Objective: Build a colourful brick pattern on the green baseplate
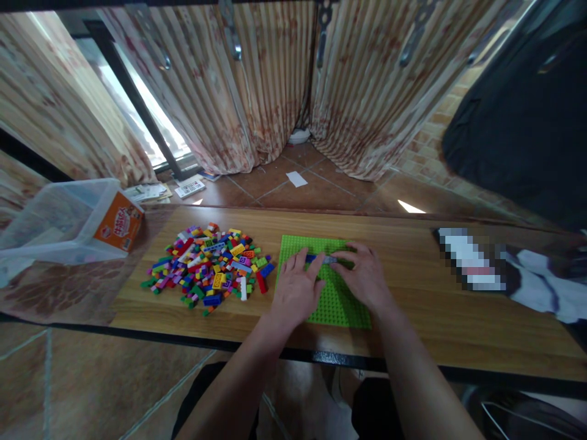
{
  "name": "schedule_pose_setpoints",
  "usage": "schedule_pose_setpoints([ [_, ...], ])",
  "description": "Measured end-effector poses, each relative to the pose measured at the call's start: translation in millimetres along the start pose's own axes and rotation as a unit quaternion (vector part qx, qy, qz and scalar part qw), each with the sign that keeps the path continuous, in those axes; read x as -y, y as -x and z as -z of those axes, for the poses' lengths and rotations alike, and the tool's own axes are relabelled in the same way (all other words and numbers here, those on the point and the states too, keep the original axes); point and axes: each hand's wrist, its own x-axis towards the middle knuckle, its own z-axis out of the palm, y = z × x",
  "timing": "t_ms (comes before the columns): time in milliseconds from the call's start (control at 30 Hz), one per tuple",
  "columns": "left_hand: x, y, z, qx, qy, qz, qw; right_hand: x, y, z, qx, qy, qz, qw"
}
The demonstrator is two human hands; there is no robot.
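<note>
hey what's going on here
A person has both hands over a green studded baseplate. The left hand is at a dark blue brick, the right hand by a greyish piece next to it; the exact grip is unclear. A loose pile of mixed bricks lies left of the baseplate.

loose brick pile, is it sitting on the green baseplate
No, the loose brick pile lies on the wooden tabletop, to the left of the green baseplate.
</note>
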Motion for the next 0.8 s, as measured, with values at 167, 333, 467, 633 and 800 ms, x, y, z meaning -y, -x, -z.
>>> schedule_pose_setpoints([
  [167,-7,2,-6,-0.002,-0.047,0.008,0.999,0,-1,-1,-0.003,-0.002,0.000,1.000],
  [333,-12,2,-9,0.005,-0.067,0.021,0.998,1,-1,1,0.005,-0.004,-0.002,1.000],
  [467,-16,0,-7,0.024,-0.074,0.033,0.996,3,-1,1,0.007,-0.012,-0.006,1.000],
  [633,-21,-2,-6,0.031,-0.080,0.041,0.995,3,-2,-3,-0.006,-0.015,-0.022,1.000],
  [800,-24,-3,-6,0.036,-0.084,0.047,0.995,2,-2,-6,-0.021,-0.022,-0.030,0.999],
])
